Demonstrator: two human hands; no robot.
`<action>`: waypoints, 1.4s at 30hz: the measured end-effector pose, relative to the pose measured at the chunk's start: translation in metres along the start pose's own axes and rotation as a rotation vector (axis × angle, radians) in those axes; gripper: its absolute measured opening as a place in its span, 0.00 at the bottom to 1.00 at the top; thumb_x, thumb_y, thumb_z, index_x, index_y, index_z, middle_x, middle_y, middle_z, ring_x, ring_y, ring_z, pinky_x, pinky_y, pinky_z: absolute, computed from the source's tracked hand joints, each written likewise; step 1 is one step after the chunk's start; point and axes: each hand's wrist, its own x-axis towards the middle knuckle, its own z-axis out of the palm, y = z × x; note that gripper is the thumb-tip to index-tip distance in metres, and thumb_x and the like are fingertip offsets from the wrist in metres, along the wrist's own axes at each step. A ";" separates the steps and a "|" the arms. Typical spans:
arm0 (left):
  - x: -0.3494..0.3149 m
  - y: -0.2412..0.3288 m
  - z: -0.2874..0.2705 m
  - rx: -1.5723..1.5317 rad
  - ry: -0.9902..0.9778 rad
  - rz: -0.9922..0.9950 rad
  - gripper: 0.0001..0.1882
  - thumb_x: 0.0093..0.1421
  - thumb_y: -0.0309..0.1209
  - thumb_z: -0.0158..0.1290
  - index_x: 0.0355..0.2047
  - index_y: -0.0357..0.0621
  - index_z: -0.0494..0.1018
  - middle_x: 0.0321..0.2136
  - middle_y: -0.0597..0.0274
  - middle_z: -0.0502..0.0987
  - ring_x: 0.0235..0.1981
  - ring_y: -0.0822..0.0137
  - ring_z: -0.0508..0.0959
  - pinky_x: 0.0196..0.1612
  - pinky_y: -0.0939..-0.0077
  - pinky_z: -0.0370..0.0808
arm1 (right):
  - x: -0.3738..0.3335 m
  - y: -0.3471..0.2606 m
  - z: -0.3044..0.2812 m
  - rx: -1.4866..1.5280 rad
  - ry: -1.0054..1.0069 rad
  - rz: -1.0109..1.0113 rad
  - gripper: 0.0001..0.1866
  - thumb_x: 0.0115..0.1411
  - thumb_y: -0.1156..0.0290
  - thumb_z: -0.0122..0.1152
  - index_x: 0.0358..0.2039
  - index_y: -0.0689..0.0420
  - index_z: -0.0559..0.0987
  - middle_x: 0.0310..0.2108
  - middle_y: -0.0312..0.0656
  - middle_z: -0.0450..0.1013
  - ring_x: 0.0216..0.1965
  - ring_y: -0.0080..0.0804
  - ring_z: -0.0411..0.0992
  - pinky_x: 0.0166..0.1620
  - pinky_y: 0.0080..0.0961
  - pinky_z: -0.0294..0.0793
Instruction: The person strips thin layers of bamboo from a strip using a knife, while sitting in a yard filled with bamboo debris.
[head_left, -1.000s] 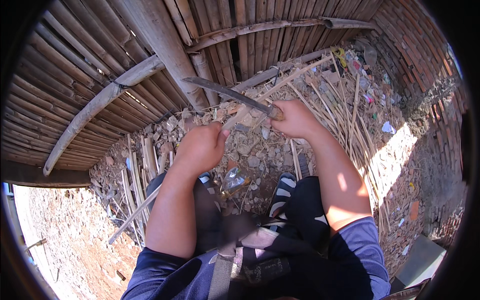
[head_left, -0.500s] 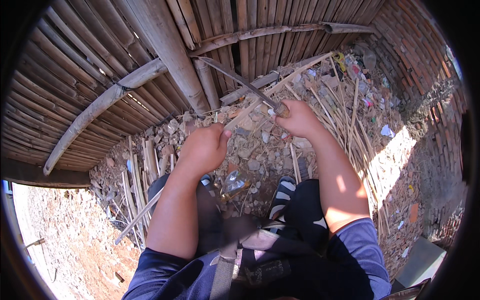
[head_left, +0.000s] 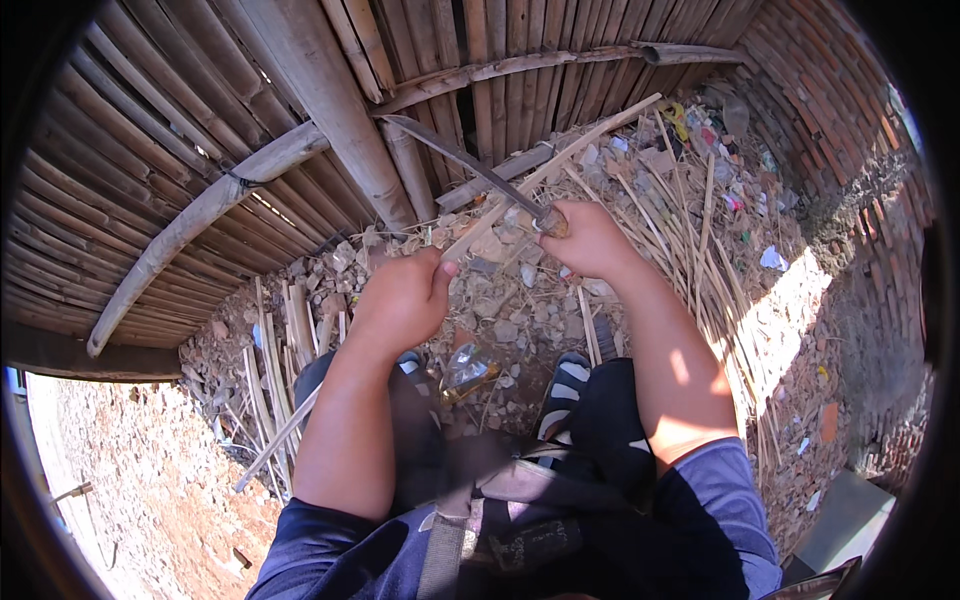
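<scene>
My left hand is closed around a long pale bamboo strip. The strip slants from behind my left forearm up to the far right. In my right hand is the wooden handle of a machete; its long dark blade points to the far left. The blade crosses the strip a short way beyond my left hand; whether it cuts into the wood I cannot tell.
A bamboo slat wall with thick poles stands ahead and left. At right rises a brick wall. Split bamboo strips lie on the rubble at both sides. A clear plastic bag lies between my feet.
The machete and my right hand have shifted slightly left along the strip. My left hand keeps its hold, moved a little to the left, and the strip's far end sits slightly higher.
</scene>
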 end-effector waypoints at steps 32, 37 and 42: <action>-0.001 0.002 0.003 -0.007 -0.059 0.023 0.16 0.71 0.39 0.51 0.35 0.38 0.76 0.29 0.39 0.79 0.36 0.35 0.79 0.41 0.44 0.74 | 0.001 0.012 0.001 0.021 -0.037 -0.041 0.15 0.59 0.69 0.69 0.45 0.62 0.82 0.27 0.47 0.79 0.22 0.31 0.78 0.27 0.32 0.77; 0.000 0.003 -0.001 0.012 -0.070 0.000 0.16 0.70 0.39 0.50 0.37 0.37 0.76 0.29 0.37 0.81 0.36 0.34 0.80 0.42 0.39 0.75 | -0.002 -0.010 0.005 -0.064 -0.081 -0.050 0.22 0.55 0.59 0.70 0.47 0.57 0.82 0.40 0.57 0.80 0.46 0.58 0.78 0.51 0.45 0.77; -0.001 0.000 0.004 0.022 -0.067 0.019 0.16 0.70 0.39 0.51 0.36 0.37 0.76 0.29 0.38 0.80 0.36 0.35 0.80 0.41 0.41 0.75 | -0.005 -0.013 0.009 -0.245 -0.100 -0.123 0.22 0.54 0.59 0.71 0.48 0.53 0.83 0.38 0.55 0.80 0.44 0.58 0.78 0.48 0.47 0.78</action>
